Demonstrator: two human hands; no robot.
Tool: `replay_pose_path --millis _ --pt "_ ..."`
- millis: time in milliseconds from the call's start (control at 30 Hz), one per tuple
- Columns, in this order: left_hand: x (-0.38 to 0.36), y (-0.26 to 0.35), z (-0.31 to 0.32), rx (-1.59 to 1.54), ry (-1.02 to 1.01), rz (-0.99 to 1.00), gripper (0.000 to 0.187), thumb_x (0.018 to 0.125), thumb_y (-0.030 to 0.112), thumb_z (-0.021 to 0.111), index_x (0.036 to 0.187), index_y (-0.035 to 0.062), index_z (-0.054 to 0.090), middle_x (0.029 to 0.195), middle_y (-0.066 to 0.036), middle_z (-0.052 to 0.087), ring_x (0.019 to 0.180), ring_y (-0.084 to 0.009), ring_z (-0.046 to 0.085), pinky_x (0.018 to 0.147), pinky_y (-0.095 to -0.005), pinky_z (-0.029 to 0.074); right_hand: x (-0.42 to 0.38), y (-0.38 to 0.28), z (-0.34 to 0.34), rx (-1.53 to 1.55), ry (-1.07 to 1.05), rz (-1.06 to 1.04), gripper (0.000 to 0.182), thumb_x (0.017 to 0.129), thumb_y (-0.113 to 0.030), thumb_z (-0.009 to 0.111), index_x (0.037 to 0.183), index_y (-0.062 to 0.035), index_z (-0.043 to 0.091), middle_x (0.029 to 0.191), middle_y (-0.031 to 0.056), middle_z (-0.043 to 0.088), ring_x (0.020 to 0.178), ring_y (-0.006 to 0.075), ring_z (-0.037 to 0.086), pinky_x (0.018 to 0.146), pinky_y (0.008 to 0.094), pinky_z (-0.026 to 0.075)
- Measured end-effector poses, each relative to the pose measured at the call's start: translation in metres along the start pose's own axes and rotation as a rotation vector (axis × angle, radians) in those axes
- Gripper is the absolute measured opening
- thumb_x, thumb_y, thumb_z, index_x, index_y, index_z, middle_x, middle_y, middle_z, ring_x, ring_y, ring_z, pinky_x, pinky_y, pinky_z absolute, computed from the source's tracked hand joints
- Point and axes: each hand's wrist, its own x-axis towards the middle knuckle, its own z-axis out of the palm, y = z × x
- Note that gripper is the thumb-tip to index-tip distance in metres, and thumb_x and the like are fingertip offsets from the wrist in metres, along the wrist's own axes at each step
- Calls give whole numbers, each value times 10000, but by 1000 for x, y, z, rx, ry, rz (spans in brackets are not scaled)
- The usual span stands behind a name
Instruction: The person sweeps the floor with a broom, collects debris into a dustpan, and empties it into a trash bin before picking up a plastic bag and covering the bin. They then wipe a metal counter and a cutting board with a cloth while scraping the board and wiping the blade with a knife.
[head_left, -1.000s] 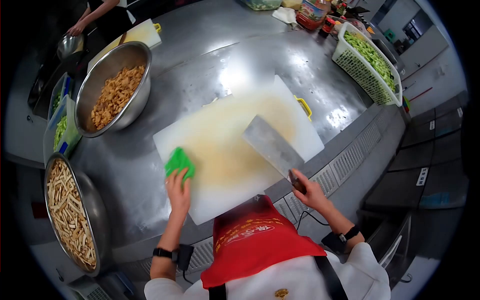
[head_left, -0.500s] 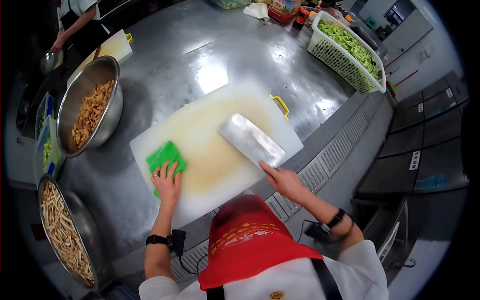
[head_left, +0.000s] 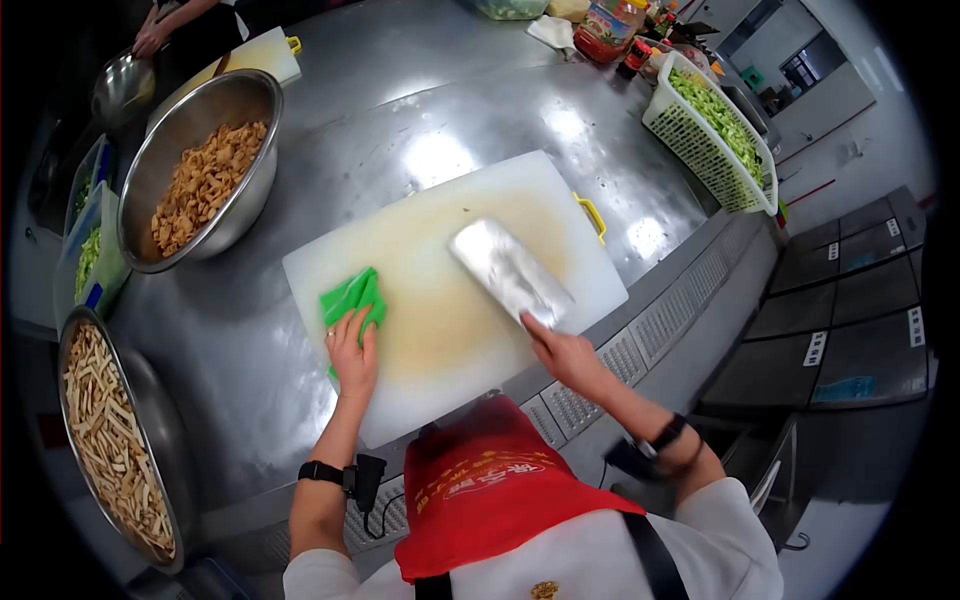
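Flat on the steel table lies a white cutting board (head_left: 430,390) with brownish stains in its middle. My left hand (head_left: 352,350) presses on a bunched green cloth (head_left: 352,297) at the board's left side, fingers curled over its lower part. Closed round the handle of a cleaver (head_left: 508,270), my right hand (head_left: 572,362) is at the board's near right edge. The broad, shiny blade lies over the right half of the board, its far end pointing up and left. My fingers hide the cleaver's handle.
Left of the board stand a steel bowl (head_left: 262,165) of brown pieces and another bowl (head_left: 150,440) of pale strips. A white basket (head_left: 690,148) holds chopped greens at far right, near jars (head_left: 607,30). Another person's hands (head_left: 150,38) show at top left.
My view has turned slightly, so the board and bowls sit differently in it. The green cloth is more bunched under my left hand. My right hand still holds the cleaver over the board.
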Motion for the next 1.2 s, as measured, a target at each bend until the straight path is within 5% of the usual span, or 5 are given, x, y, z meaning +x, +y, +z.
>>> replay_pose_path --millis 267,600,833,1033,1200 --pt "-18 -35 -63 92 8 -32 265 857 99 520 1106 57 601 1138 -148 523 1048 -314 434 920 -405 339 -156 -52 -39 -216 -316 87 492 881 -276 543 1351 -267 398 695 142 580 598 324 603 519 440 489" --pt "-27 -36 -61 -54 53 -180 298 887 129 490 1170 66 558 1198 -166 437 1061 -326 433 931 -409 363 7 -78 35 -42 76 -30 484 882 -210 517 1350 -239 396 658 136 581 572 327 581 515 433 465" --pt "-28 -51 -60 -45 55 -189 315 904 125 452 1197 47 535 1213 -191 424 1100 -343 443 947 -414 364 -155 -103 -15 -250 -548 94 513 874 -229 543 1356 -310 387 729 96 617 571 332 581 518 414 510" --pt "-29 -49 -60 -112 66 -215 316 904 129 446 1195 43 533 1187 -183 417 1082 -332 449 943 -406 364 33 -119 62 25 -65 -97 496 890 -240 508 1364 -260 362 728 145 590 582 345 575 538 421 472" --pt "-29 -44 -62 -150 67 -275 332 909 139 426 1213 51 526 1156 -166 413 1062 -314 456 917 -389 383 -80 -112 21 -98 -324 -69 526 880 -300 533 1368 -358 344 782 166 579 567 350 584 498 431 480"
